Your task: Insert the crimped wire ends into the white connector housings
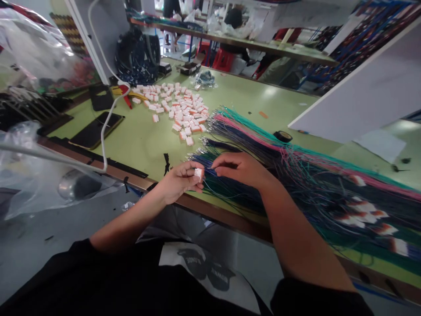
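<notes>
Between the thumb and fingers of my left hand [184, 179] is a white and orange connector housing [199, 174], held just over the table's front edge. A thin pale wire hangs from the housing. Just to its right, my right hand [241, 169] pinches a thin wire [210, 168], its tip pointing at the housing with a small gap between them. Under and beyond my right hand lie bundles of dark blue and green wires [226, 186] with metal-tipped ends. A heap of similar white and orange housings [184, 107] lies further back on the green table [144, 136].
Pink and teal wires [250, 131] run to the right, where several housings with wires [368, 213] lie on them. A black tape roll [283, 136] sits behind. At left are a dark phone [97, 130], a white cable [104, 131] and red-yellow pliers [126, 94]. A white panel [355, 87] slants at right.
</notes>
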Tool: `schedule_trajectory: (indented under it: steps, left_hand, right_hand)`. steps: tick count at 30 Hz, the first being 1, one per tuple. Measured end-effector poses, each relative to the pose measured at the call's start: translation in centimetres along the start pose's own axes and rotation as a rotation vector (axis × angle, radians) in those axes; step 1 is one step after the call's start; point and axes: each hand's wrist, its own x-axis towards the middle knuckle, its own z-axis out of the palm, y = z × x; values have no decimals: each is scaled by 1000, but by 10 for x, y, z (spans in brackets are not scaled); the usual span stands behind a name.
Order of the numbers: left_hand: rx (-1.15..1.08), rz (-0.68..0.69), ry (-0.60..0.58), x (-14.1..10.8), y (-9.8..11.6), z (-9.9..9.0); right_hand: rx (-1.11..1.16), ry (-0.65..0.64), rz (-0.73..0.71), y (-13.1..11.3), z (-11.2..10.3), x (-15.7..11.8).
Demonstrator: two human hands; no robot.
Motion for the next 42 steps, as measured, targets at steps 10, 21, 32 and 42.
schedule_trajectory:
  steps: [10,21,32,42]
  left_hand:
    - [37,28,21,3,5,11]
    - [33,27,32,6,6,14]
    - [15,29,42,8,3,13]
    - [129,75,89,9,1,15]
  right_hand:
    - [-117,73,3,-14,7,-3]
    - [-242,95,-2,-11,9,-2]
    - [-298,104,4,-14,11,-1]
    - [-346,116,22,-16,14,-1]
